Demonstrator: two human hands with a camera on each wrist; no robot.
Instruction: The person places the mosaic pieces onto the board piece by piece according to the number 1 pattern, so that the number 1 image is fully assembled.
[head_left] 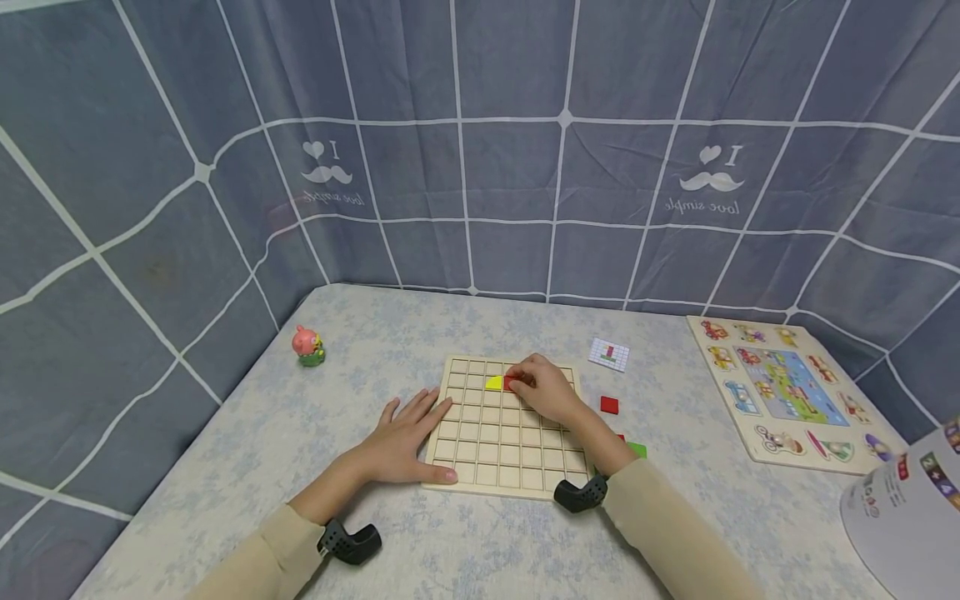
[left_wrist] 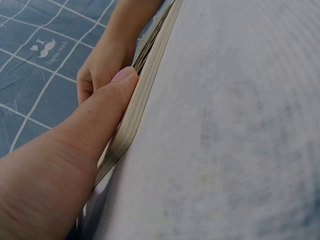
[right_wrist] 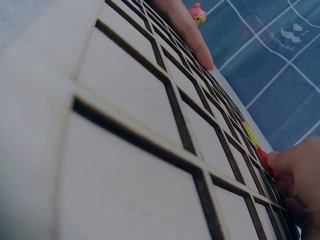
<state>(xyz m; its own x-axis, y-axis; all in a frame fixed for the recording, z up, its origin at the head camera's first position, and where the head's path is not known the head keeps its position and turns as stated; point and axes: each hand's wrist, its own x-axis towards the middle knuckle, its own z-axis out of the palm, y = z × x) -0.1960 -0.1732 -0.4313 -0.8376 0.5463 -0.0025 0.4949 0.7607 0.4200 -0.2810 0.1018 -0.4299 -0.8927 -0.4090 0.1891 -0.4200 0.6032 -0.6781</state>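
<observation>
While left hand (head_left: 405, 446), fingers spread, rested on pale wooden grid board (head_left: 510, 455), likely steadying it, right hand (head_left: 546, 390) pinched flat red tile (head_left: 507, 382); flat yellow curved-edge tile (head_left: 494, 383) lay just left of those fingertips.

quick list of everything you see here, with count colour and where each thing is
grid board: 1, pale wood, mid-table
yellow piece: 1, yellow, on the board
held red piece: 1, red, at the board
loose red square: 1, red, right of board
green piece: at least 1, green, partly behind right forearm
pattern card: 1, white, beyond loose square
picture board: 1, multicoloured, far right
container: 1, mostly white, right edge
figurine: 1, pink and green, far left
table: 1, pale blue-white, beneath
curtain: blue-grey, white lines, behind and left
wrist devices: 2, black, at the wrists
sleeves: 2, beige, forearms
left grip: 1, bare, on board's left edge
right grip: 1, bare, pinching red piece
</observation>
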